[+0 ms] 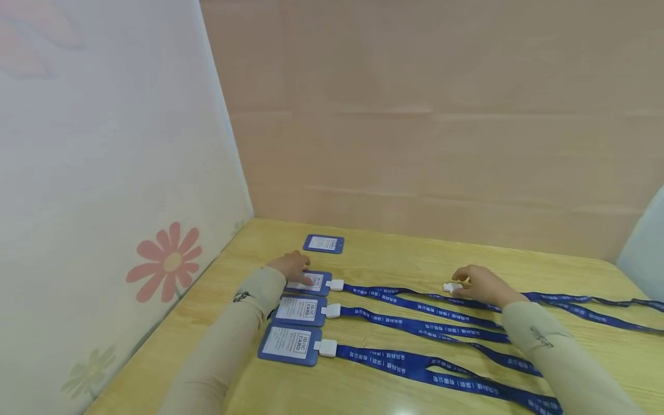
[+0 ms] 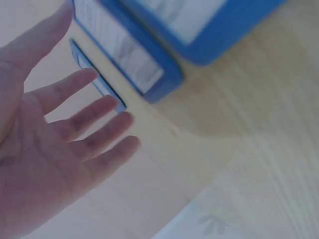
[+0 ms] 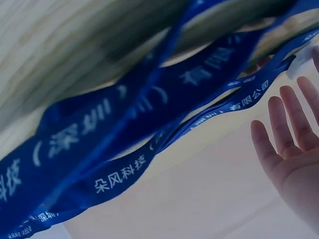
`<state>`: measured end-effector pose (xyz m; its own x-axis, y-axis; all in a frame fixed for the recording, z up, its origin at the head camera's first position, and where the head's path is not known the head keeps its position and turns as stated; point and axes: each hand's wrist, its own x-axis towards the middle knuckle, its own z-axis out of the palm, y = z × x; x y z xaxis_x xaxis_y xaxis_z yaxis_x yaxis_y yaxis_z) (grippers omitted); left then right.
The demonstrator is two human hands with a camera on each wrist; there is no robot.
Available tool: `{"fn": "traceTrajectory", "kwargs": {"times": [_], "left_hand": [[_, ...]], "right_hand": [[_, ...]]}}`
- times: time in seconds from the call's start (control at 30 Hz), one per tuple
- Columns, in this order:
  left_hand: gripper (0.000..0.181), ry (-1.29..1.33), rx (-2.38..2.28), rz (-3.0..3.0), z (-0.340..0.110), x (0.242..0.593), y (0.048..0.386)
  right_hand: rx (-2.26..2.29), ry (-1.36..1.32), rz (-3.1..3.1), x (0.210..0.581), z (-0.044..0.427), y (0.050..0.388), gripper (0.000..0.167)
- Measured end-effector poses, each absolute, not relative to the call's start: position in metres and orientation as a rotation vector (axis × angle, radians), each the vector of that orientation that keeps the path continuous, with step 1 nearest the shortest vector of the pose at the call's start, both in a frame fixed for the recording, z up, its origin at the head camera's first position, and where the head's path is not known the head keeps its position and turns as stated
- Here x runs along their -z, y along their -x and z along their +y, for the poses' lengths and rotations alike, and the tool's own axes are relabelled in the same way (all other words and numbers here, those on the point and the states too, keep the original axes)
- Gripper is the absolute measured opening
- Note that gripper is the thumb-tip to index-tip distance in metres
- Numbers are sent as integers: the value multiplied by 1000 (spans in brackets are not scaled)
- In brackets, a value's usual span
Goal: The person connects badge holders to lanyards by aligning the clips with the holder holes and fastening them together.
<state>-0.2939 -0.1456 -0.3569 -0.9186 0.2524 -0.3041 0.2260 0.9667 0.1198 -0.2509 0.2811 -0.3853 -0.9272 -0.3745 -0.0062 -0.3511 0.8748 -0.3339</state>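
Note:
My left hand (image 1: 292,267) hovers over the left end of a blue ID card holder (image 1: 324,279), fingers relaxed and holding nothing. The left wrist view shows its palm and spread fingers (image 2: 110,127) beside the card holders. This holder joins a white clip (image 1: 336,285) on a blue lanyard. A loose card holder (image 1: 323,243) without a lanyard lies farther back. My right hand (image 1: 482,285) pinches the white clip (image 1: 451,287) of another blue lanyard (image 1: 570,299), which trails off right. In the right wrist view, the clip (image 3: 305,60) is partly cut off by the frame edge.
Two more card holders, one in the middle (image 1: 299,310) and one nearer (image 1: 289,344), lie in a column with their lanyards (image 1: 373,358) stretched right across the wooden table (image 1: 249,374). A flower-patterned wall (image 1: 155,173) borders the left side; a tan wall (image 1: 415,144) stands behind.

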Motion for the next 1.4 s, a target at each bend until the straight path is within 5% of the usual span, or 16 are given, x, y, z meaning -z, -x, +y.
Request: {"fn": "traceTrajectory", "kwargs": {"times": [0.33, 0.73, 1.4], "left_hand": [[47, -449, -252, 2899, -138, 366, 317], [51, -309, -288, 2980, -139, 395, 339], [49, -360, -447, 2968, -135, 387, 349]], "right_hand": [[542, 585, 2990, 390, 280, 245, 21], [607, 523, 2997, 392, 285, 236, 23], [601, 415, 3127, 350, 283, 244, 26]]}}
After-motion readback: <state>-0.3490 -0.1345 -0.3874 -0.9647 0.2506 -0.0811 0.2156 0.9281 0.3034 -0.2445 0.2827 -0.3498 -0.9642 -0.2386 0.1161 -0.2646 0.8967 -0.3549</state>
